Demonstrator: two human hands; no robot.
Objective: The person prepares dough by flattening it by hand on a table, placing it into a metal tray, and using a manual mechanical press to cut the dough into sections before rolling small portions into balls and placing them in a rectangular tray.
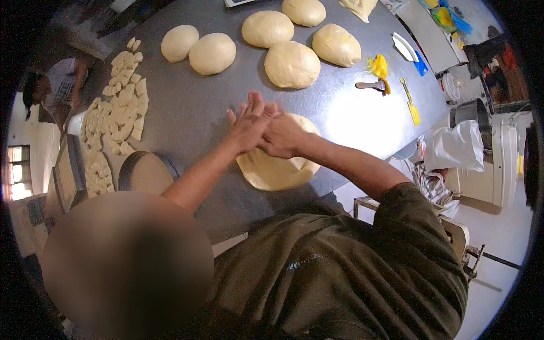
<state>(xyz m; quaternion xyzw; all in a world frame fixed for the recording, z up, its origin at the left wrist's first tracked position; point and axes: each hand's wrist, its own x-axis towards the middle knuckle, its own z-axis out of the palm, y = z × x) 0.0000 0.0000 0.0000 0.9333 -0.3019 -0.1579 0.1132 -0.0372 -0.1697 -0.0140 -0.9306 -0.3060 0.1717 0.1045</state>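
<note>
A flattened round of pale dough (277, 171) lies on the metal table in front of me. Over its far left part, my two hands meet and overlap. My left hand (249, 127) points away from me with its fingers stretched out and slightly spread. Beside it, my right hand (285, 136) presses down on the dough with its fingers curled into it; the left hand partly hides those fingertips. Smooth dough balls sit farther off, the nearest dough ball (292, 65) just beyond my hands.
Cut dough pieces (122, 107) cover the table's left side, near a round-edged board (148, 174). At the right lie a scraper (371, 85), yellow paste (378, 66), a yellow spatula (412, 105) and a white curved piece (404, 46). Another person (59, 85) is at far left.
</note>
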